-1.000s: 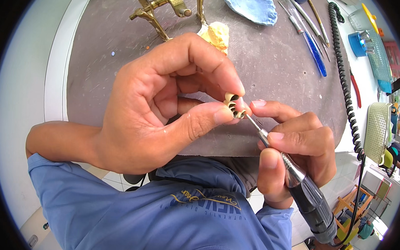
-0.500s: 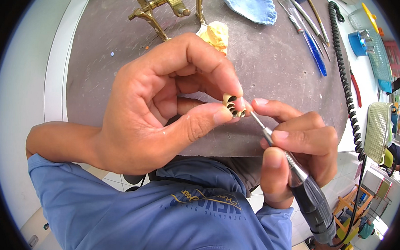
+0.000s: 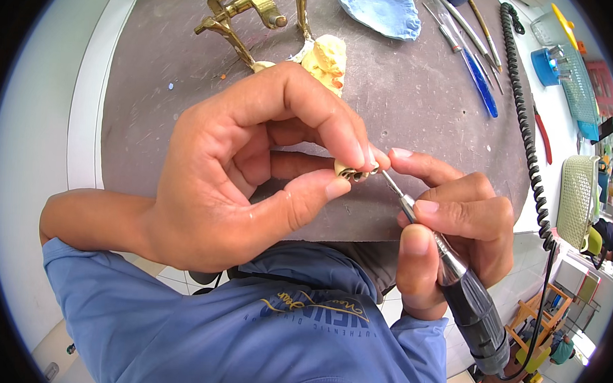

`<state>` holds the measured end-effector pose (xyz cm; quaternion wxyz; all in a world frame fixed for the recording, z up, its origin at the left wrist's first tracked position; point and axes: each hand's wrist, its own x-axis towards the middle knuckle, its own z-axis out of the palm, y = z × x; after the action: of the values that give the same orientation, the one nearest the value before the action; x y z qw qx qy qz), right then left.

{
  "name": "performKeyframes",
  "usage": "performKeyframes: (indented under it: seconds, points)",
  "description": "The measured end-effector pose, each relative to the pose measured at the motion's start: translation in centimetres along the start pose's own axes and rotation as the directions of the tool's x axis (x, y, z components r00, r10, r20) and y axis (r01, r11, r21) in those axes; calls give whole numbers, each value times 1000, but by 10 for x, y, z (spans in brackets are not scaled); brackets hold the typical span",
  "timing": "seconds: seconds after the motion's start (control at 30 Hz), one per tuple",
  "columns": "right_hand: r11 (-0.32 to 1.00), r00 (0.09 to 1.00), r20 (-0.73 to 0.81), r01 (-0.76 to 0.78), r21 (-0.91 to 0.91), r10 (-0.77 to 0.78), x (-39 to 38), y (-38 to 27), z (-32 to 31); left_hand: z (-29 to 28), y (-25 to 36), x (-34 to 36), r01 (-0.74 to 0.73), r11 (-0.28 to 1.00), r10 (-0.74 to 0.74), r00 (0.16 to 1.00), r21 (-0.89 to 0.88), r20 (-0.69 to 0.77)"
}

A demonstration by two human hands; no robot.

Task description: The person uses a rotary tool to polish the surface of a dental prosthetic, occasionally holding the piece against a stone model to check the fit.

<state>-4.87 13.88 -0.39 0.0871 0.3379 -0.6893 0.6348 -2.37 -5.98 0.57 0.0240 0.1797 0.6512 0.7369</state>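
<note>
Between the thumb and fingertips of my left hand is a small cream dental bridge, its dark hollow undersides partly in sight. My right hand grips a rotary handpiece with a black body and silver nose, pen-fashion. The thin bur at its end points up and left, close by the bridge's right end; whether it touches cannot be made out. My right index finger reaches out beside the fingertips of my left hand. Beyond my left hand stands a brass articulator with a yellow plaster cast.
A blue putty-like slab lies at the back of the grey table mat. Right of it are a blue-handled knife and several slim tools. A coiled black cord runs down the right edge, near red-handled pliers and a woven basket.
My left fingers have tipped the dental bridge, so less of its hollow underside shows, and moved it slightly left. The handpiece has shifted a little left with my right hand.
</note>
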Motion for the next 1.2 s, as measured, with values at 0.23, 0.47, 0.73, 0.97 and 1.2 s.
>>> performKeyframes:
  seconds: [0.23,0.47,0.73,0.97,1.2]
  points:
    - [1000,1000,22,20,-9,-20,1,0,-1,0,0,0,-1,1000,1,1000,-11,3]
    - [999,999,35,33,-1,-33,1,1,-2,2,0,0,-3,1000,3,1000,-8,-10]
    - [999,999,32,39,-6,-39,-1,2,-1,3,-1,-1,8,1000,-8,1000,-24,-24]
    - [999,998,35,51,-6,-51,-3,3,-1,3,-3,-2,8,999,-9,1000,-36,-28]
    - [999,999,17,37,3,-37,-4,4,0,4,-4,-2,9,1000,-10,999,-26,-32]
